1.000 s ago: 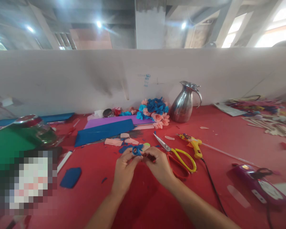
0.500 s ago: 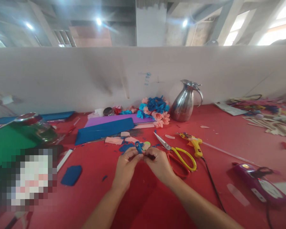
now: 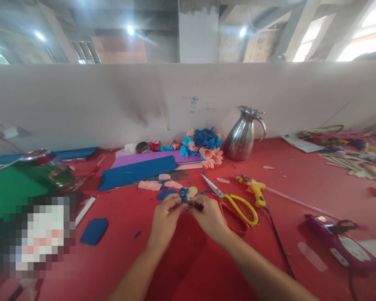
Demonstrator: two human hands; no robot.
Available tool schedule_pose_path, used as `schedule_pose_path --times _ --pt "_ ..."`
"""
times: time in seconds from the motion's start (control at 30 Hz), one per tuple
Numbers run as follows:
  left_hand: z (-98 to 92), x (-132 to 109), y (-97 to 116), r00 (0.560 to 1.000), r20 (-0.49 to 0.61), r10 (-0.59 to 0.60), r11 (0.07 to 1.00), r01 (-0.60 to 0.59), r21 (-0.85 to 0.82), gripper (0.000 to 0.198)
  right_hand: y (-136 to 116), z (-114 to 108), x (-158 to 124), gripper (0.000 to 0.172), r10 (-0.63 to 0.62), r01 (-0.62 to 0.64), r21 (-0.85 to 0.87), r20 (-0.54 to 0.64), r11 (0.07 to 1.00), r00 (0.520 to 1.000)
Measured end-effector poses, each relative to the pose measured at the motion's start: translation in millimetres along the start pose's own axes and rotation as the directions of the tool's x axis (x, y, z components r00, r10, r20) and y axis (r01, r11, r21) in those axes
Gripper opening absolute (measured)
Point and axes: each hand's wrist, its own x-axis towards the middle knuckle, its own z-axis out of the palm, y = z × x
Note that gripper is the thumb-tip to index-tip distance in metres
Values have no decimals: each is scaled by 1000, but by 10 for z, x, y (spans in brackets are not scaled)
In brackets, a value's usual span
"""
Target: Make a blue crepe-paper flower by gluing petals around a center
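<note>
A small rolled blue paper flower (image 3: 184,194) is pinched between both hands near the middle of the red table. My left hand (image 3: 167,211) has its thumb and fingers closed on the flower's left side and base. From the right, my right hand (image 3: 209,213) closes its fingertips at the flower's base. Just behind them lie blue paper pieces (image 3: 166,194) and a small pale disc with a green edge (image 3: 192,192). Scissors with one yellow and one red handle (image 3: 242,207) lie right of my right hand, and a yellow glue gun (image 3: 258,193) is beyond them.
A finished bunch of blue and pink paper flowers (image 3: 207,144) and a steel jug (image 3: 241,138) stand at the back. Blue paper (image 3: 138,172) lies left of them. A glass jar (image 3: 54,169) is at left, a purple power strip (image 3: 338,242) with a cord at right.
The flower's rolled top has tilted toward me, so its spiral now faces the camera and it looks shorter and rounder. Both hands stay in nearly the same place.
</note>
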Motion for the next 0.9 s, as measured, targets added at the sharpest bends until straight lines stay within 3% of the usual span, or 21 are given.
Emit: schedule_pose_path --times 0.27,0.47,0.6,0.9 --pt "7 7 -23 998 -35 -48 999 48 -14 18 -10 14 -3 15 52 -54 17 69 998 996" --pt "-1 14 -49 984 -36 -177 980 172 -104 24 -88 -13 -11 13 56 -51 108 -49 993 997" --pt "7 12 -81 969 -39 -244 965 239 -104 26 -147 -49 -11 18 84 -73 178 -53 981 995" --pt "37 -15 -39 975 9 -224 969 223 -105 21 -114 -51 11 16 112 -100 146 -71 984 991"
